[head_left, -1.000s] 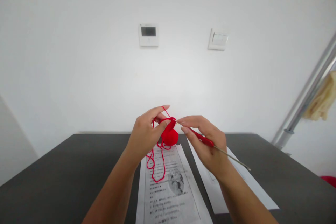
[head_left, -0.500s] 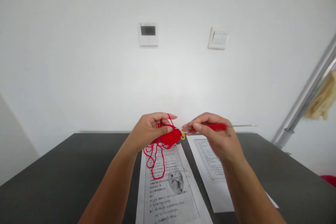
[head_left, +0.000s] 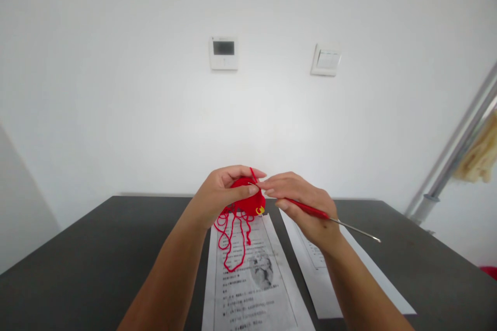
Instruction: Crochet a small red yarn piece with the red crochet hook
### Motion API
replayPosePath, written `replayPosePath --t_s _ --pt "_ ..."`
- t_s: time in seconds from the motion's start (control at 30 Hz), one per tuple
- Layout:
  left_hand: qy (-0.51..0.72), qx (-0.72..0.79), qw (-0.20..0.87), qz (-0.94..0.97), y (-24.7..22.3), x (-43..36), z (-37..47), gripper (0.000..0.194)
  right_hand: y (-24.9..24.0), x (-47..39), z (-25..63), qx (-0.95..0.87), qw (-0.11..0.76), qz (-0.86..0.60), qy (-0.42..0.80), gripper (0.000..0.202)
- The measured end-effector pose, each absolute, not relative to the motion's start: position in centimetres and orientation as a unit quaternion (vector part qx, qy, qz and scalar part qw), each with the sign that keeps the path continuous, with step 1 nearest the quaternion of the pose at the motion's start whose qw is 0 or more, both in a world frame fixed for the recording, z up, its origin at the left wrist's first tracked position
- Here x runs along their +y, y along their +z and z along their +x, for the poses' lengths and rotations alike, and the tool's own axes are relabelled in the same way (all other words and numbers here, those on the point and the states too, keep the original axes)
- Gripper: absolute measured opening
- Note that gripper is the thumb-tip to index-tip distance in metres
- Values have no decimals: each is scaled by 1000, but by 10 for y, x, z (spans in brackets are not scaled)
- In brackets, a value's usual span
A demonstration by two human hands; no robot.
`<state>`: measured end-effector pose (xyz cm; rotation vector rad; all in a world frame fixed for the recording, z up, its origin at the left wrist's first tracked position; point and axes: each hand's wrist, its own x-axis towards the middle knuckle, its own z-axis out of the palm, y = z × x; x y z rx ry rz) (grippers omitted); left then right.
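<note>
A small piece of red crochet work (head_left: 250,205) is pinched in my left hand (head_left: 221,192), whose thumb presses on its front. A strand of red yarn (head_left: 253,173) runs over my left index finger, and loose loops of yarn hang below the work. My right hand (head_left: 306,207) is closed around the red handle of a crochet hook (head_left: 310,210). The hook's front tip meets the top edge of the work beside my left thumb; its metal rear end slants down to the right. A yellow stitch marker (head_left: 260,210) sits on the work's lower right.
Two printed sheets lie on the dark table (head_left: 116,253): a paper with a picture (head_left: 248,300) under the yarn and another paper (head_left: 328,295) beneath my right forearm. Behind stands a white wall with a thermostat (head_left: 224,54) and a switch (head_left: 326,60). A metal pole (head_left: 450,165) leans at right.
My right hand has come left, close to my left hand, and the hook's rear end has tilted downward. The crochet work has turned, bringing the yellow marker onto its front.
</note>
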<state>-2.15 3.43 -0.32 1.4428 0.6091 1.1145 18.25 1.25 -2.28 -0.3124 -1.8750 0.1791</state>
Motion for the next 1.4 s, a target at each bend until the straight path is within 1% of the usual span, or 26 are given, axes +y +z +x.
replayPosePath --t_s 0.2,0.3,0.4,0.53,0.7,0.83,0.97,1.1,1.17,1.23,1.33,1.4 --pt "527 248 556 593 -6 30 -13 33 -26 16 178 -774 616 -121 79 24" --pt "532 230 587 565 -6 28 -11 38 -30 19 177 -766 632 -101 59 25" --pt "518 203 626 546 -7 28 -10 36 -35 23 175 -754 649 -90 39 23" --pt "511 171 643 544 -7 30 -10 36 -37 25 170 -730 675 -86 70 18" --pt "517 181 624 557 -5 27 -8 37 -32 21 172 -750 651 -97 67 19" --pt "525 162 617 564 -8 29 -6 33 -30 21 174 -760 639 -105 57 13" --pt "537 134 614 563 -14 33 -5 27 -35 24 170 -739 657 -109 106 12" --pt "542 133 606 567 -13 32 -6 35 -41 27 165 -708 680 -97 168 13" --pt "545 145 600 567 -11 30 -6 40 -42 27 165 -703 689 -95 149 13" --pt "540 166 596 571 -9 29 -6 47 -41 27 168 -717 685 -95 92 13" --pt "515 196 585 596 -8 29 -6 56 -39 26 172 -749 654 -103 17 13" --pt "496 208 572 620 -7 29 -5 57 -38 26 173 -762 638 -113 -4 14"
